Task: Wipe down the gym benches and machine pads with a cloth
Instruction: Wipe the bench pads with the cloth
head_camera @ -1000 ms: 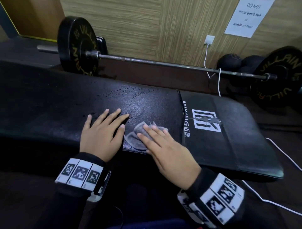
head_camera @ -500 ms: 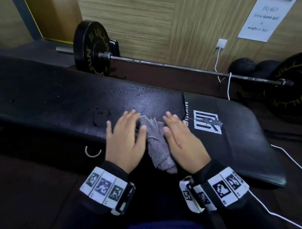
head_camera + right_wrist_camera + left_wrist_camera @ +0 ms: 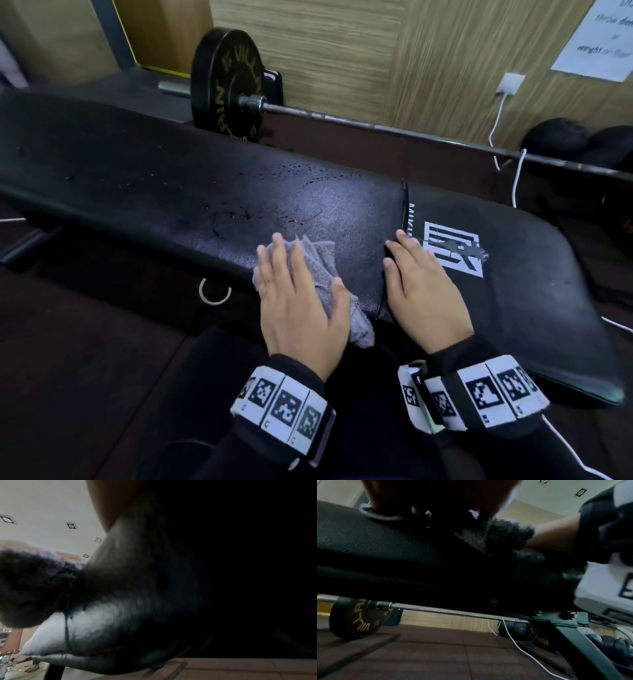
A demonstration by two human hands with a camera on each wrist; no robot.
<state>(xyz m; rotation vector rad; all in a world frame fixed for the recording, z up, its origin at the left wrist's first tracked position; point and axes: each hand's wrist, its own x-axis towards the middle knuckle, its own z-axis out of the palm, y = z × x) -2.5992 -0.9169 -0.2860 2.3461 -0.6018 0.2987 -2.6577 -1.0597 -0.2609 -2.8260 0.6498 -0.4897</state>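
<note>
One grey cloth is lying on the near edge of the black bench, its end hanging over. Left hand is pressing it flat-fingered. Right hand is resting open just right, holding nothing.

"VILLAIN" on weight plate; "weight" on wall notice
</note>
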